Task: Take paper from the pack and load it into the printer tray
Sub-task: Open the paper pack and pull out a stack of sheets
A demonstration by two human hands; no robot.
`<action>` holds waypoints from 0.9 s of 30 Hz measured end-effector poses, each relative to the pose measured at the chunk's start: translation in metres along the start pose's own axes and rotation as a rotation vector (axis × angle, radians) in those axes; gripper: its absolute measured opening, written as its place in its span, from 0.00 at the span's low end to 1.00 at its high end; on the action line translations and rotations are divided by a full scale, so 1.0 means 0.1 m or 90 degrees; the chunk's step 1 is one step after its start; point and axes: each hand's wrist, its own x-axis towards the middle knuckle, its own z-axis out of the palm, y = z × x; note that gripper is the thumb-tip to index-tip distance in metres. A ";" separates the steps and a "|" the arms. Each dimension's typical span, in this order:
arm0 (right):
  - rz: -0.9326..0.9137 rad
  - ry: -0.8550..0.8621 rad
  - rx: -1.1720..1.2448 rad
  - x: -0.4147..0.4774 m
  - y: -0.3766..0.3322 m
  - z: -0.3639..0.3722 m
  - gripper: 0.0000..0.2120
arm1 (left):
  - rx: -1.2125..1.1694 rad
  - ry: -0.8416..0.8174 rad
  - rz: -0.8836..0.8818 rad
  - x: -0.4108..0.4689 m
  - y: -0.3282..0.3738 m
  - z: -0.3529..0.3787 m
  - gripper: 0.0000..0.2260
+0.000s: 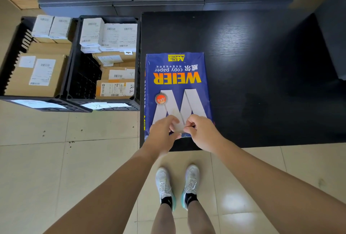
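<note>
To your far left, two black slatted plastic crates (74, 61) sit on the pale tiled floor (74, 158), packed with brown and white cardboard parcels; they play no part here. Just right of them stands a low black wood-grain bench (262, 65), and at its near left corner lies the task's thing: a blue wrapped pack of copy paper (176, 83), flat, still sealed as far as can be seen, its yellow lettering upside down to you. Your left hand (162, 130) rests on the pack's near end, fingers curled and pinching at the wrapper. Your right hand (201, 132), just beside it, pinches the same pale flap or seam between thumb and fingertips; exactly what is gripped is hidden by your fingers. No printer or tray is in view. The risks from here look like these: the pack sits close to the bench's left and near edges, so a hard tug toward you could drag it off onto the floor. Tearing roughly could crease or rip the top sheets. Thin wrapper may also slip from a fingertip pinch.
</note>
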 end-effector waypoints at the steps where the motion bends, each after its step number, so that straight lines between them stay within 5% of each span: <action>1: 0.007 -0.005 -0.005 -0.01 -0.02 0.00 0.04 | 0.008 -0.005 -0.002 0.00 0.00 -0.01 0.10; 16: 0.026 0.058 0.131 -0.30 -0.01 0.04 0.06 | 0.024 0.061 -0.039 -0.20 0.04 0.08 0.08; 27: 0.162 0.082 0.115 -0.51 0.04 0.32 0.06 | 0.027 0.115 -0.144 -0.46 -0.07 0.48 0.11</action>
